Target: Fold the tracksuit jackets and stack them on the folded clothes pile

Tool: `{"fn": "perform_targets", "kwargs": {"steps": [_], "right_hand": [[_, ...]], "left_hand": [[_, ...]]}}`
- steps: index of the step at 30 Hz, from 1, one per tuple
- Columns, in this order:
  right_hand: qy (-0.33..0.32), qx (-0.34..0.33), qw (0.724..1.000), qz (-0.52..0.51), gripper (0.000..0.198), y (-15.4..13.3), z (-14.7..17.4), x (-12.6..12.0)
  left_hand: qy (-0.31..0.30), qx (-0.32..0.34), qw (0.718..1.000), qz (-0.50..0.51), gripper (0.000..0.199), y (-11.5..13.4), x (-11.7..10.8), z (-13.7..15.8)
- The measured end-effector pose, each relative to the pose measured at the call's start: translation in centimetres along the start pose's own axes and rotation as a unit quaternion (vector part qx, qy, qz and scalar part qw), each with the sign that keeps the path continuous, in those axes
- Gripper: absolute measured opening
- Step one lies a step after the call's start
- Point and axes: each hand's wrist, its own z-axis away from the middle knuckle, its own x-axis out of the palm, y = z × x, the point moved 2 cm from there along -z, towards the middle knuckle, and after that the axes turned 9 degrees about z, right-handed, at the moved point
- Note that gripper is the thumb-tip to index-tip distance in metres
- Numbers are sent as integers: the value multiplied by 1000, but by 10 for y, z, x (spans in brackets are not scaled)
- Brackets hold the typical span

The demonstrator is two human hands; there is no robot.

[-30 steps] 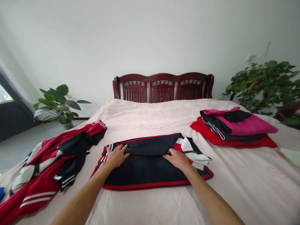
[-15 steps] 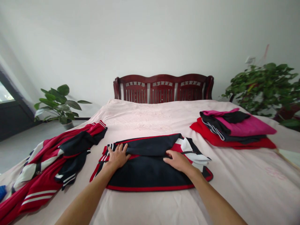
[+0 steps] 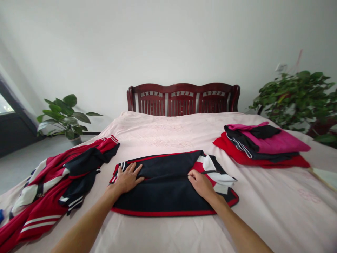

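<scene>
A navy polo shirt (image 3: 163,196) with red edging lies on the bed, its sides folded in so that they meet along the middle. Its white collar (image 3: 222,178) points to the right, and white-striped cuffs show at the left end. My left hand (image 3: 129,178) is spread flat on the shirt's left part, fingers apart, over the striped end. Near the collar, my right hand (image 3: 200,182) has its fingers drawn together in a pinch at the middle seam, on the fabric's edge. The pinched bit of cloth is hidden under the fingers.
Loose red, navy and white clothes (image 3: 50,196) lie in a heap on the left. A folded stack (image 3: 279,142) of pink, dark and red clothes sits at the right. Behind the pink bedsheet (image 3: 168,130) rises a wooden headboard (image 3: 183,100); plants (image 3: 64,114) stand at both sides.
The two folded sides have come together, covering the red gap between them. My left hand has shifted slightly left, and the fingers of my right hand have closed into a pinch.
</scene>
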Motion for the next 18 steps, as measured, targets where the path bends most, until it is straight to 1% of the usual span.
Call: {"fn": "perform_targets", "kwargs": {"steps": [3, 6, 9, 12, 14, 15, 17, 18], "right_hand": [[2, 2, 999, 40, 16, 0, -3, 1], [16, -20, 1000, 11, 17, -5, -5, -4], [39, -50, 998, -23, 16, -9, -10, -5], [19, -58, 998, 10, 14, -6, -15, 1], [6, -49, 998, 48, 13, -2, -17, 2], [11, -38, 997, 63, 13, 0, -16, 1], [49, -22, 995, 83, 16, -1, -13, -5], [71, -31, 993, 89, 19, -5, -10, -9]], "left_hand": [[18, 47, 998, 36, 57, -11, -6, 10], [66, 102, 990, 75, 46, -22, -13, 25], [76, 126, 984, 96, 36, -26, -16, 36], [63, 103, 990, 77, 28, -23, -21, 38], [61, 80, 994, 47, 28, -17, -26, 36], [60, 66, 996, 30, 29, -14, -30, 34], [60, 34, 998, 4, 31, -5, -35, 31], [63, 24, 998, 1, 31, 2, -36, 29]]}}
